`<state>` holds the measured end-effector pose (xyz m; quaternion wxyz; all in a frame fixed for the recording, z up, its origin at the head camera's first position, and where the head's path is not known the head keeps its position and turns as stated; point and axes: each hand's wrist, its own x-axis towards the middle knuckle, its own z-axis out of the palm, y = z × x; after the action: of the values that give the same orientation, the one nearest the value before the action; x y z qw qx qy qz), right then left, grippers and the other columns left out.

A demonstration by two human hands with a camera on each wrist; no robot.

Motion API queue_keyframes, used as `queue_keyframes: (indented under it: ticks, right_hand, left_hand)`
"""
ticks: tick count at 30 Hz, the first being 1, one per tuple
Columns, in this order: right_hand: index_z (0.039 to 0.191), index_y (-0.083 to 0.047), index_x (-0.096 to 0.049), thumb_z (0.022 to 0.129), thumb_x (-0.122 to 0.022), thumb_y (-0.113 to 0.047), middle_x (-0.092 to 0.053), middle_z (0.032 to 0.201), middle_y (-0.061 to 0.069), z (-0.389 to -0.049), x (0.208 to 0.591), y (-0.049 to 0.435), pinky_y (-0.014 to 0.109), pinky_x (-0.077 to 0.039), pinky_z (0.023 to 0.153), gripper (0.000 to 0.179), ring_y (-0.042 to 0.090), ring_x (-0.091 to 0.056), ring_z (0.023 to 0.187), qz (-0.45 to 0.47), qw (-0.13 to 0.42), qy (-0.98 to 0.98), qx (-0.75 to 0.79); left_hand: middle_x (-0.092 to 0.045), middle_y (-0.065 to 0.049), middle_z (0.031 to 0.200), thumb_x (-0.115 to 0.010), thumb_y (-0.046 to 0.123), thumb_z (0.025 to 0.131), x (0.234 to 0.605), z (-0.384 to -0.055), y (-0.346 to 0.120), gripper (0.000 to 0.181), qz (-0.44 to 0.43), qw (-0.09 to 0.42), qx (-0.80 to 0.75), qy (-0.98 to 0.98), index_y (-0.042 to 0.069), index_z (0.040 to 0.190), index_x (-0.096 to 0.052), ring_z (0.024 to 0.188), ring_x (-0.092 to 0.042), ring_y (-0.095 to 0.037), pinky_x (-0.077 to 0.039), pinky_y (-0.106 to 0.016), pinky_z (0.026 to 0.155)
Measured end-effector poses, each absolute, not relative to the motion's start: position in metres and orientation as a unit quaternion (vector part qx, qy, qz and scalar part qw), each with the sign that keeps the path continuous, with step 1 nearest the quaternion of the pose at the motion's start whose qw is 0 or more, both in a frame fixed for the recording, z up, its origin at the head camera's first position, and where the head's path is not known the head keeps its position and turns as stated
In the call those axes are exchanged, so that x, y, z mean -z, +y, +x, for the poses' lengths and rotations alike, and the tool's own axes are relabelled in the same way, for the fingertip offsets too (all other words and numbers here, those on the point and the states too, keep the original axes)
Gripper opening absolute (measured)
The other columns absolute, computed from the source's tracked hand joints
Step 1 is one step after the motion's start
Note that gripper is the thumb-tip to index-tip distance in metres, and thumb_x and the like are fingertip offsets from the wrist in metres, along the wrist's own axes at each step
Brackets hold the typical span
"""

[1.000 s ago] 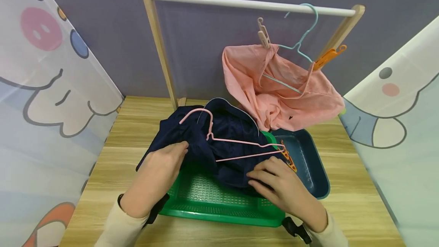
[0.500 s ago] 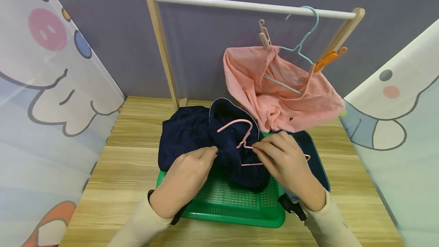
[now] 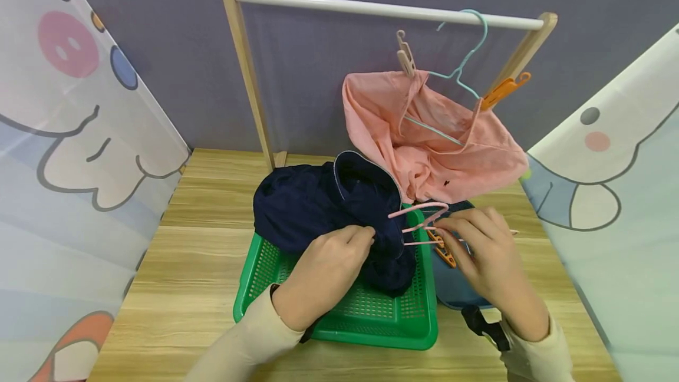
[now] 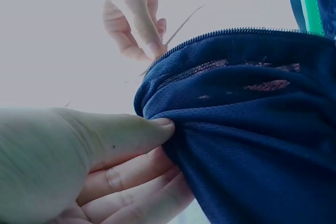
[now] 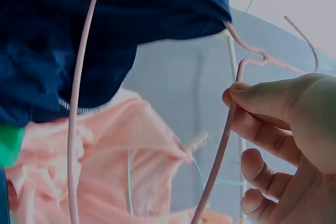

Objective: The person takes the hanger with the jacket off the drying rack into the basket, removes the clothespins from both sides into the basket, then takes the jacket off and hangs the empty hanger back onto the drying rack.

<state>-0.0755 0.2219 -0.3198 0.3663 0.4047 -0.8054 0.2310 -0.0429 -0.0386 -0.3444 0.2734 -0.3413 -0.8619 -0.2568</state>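
Note:
A navy zip-up garment (image 3: 302, 205) lies bunched over the green basket (image 3: 379, 338). My left hand (image 3: 331, 267) pinches its zippered edge between thumb and fingers, close up in the left wrist view. To the right, my right hand (image 3: 490, 258) pinches a pink hanger (image 5: 72, 129) by one sloping arm just below the hook, the other fingers loosely curled. The hanger's left end goes behind the navy cloth and is hidden there. Its hook points left in the head view, outside the garment.
A white rail (image 3: 371, 7) on wooden posts stands behind. From it a mint hanger (image 3: 467, 58) carries a pink garment (image 3: 435, 164), with beige (image 3: 405, 58) and orange (image 3: 504, 92) clips. A dark blue tray (image 3: 456, 293) with orange clips (image 3: 444, 255) sits right of the basket.
The right hand has taken hold of the pink hanger, which has shifted right. My left hand has moved right along with the navy cloth, uncovering the basket's left side.

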Motion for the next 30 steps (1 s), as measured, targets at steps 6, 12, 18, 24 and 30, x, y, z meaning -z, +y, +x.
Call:
queue_keyframes:
  ticks: [6, 12, 18, 24, 30]
  right_hand:
    - [0.085, 0.002, -0.074, 0.104, -0.056, -0.034, -0.066, 0.080, 0.011, -0.075, 0.317, 0.241, 0.037, -0.034, 0.067, 0.044, 0.032, -0.053, 0.070, 0.377, 0.386, -0.812, -0.224]
    - [0.084, 0.003, -0.073, 0.104, -0.056, -0.036, -0.066, 0.079, 0.012, -0.073, 0.312, 0.259, 0.038, -0.033, 0.068, 0.047, 0.034, -0.053, 0.071, 0.358, 0.393, -0.822, -0.206]
    - [0.079, 0.005, -0.072, 0.103, -0.057, -0.036, -0.066, 0.076, 0.015, -0.072, 0.304, 0.269, 0.036, -0.029, 0.064, 0.050, 0.035, -0.052, 0.066, 0.349, 0.417, -0.816, -0.194]
    - [0.078, 0.007, -0.071, 0.103, -0.057, -0.038, -0.064, 0.073, 0.018, -0.071, 0.294, 0.272, 0.034, -0.026, 0.063, 0.053, 0.037, -0.048, 0.062, 0.327, 0.445, -0.808, -0.204]
    - [0.084, 0.007, -0.072, 0.103, -0.057, -0.037, -0.064, 0.077, 0.019, -0.085, 0.284, 0.264, 0.036, -0.028, 0.064, 0.050, 0.038, -0.046, 0.065, 0.330, 0.438, -0.810, -0.209]
  left_hand:
    - [-0.068, -0.004, 0.085, -0.073, 0.003, 0.091, 0.348, -0.043, -0.043, 0.007, -0.327, 0.259, 0.258, -0.872, 0.002, 0.096, -0.068, 0.071, -0.066, -0.013, -0.056, -0.025, 0.061]
    - [-0.070, -0.006, 0.089, -0.074, 0.008, 0.092, 0.352, -0.044, -0.049, 0.011, -0.323, 0.258, 0.246, -0.877, 0.001, 0.099, -0.069, 0.075, -0.068, -0.015, -0.057, -0.026, 0.064]
    - [-0.072, -0.007, 0.093, -0.076, 0.009, 0.090, 0.354, -0.046, -0.066, 0.016, -0.300, 0.261, 0.259, -0.880, 0.001, 0.102, -0.070, 0.078, -0.070, -0.018, -0.058, -0.030, 0.066]
    - [-0.071, -0.009, 0.094, -0.080, 0.010, 0.087, 0.362, -0.047, -0.098, 0.021, -0.242, 0.241, 0.248, -0.906, 0.000, 0.104, -0.072, 0.079, -0.070, -0.022, -0.059, -0.035, 0.066]
    - [-0.070, -0.015, 0.090, -0.081, 0.007, 0.084, 0.379, -0.040, -0.136, 0.023, -0.156, 0.190, 0.228, -0.942, -0.004, 0.101, -0.070, 0.073, -0.069, -0.028, -0.058, -0.041, 0.061]
